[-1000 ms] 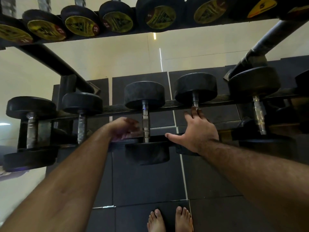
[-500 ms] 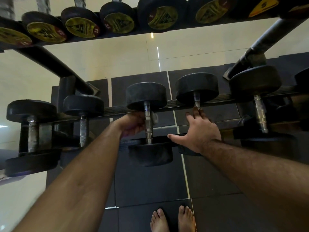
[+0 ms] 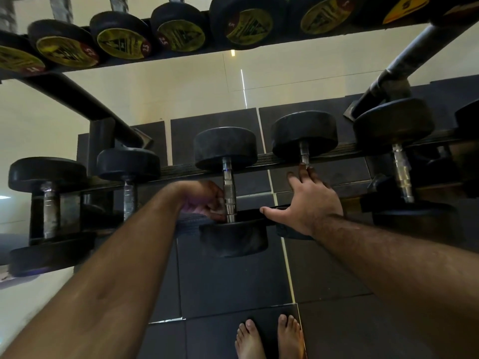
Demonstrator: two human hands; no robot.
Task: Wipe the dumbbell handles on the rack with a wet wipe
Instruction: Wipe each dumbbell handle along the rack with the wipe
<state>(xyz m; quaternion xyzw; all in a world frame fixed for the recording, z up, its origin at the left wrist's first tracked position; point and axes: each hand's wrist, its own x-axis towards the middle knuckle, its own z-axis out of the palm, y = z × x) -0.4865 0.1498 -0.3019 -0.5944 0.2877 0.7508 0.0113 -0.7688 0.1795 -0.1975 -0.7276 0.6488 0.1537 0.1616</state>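
Since the earlier frame the left hand (image 3: pixel 204 200) has slid down the chrome handle (image 3: pixel 229 191) of the middle dumbbell (image 3: pixel 228 187), from just under the upper head to the lower half near the bottom head; its fingers curl against the handle's left side, and a pale bit shows at the fingertips, though whether that is the wet wipe cannot be told, so how firmly the hand holds the handle is unclear; the right hand (image 3: pixel 311 203) has stayed put, fingers straight and spread, thumb out to the left, laid flat over the handle of the neighbouring dumbbell (image 3: pixel 304 136) and gripping nothing.

Both dumbbells lie across the two rails of the lower rack (image 3: pixel 261 161), heads overhanging front and back; another dumbbell (image 3: pixel 399 161) sits well apart to the right, two more (image 3: pixel 128 177) to the left; a gap of rail stays free between each pair; the upper shelf (image 3: pixel 181 57) of yellow-labelled dumbbells hangs over the far edge; dark floor mats (image 3: pixel 233 286) lie open below, with bare feet (image 3: pixel 269 338) at the near edge.
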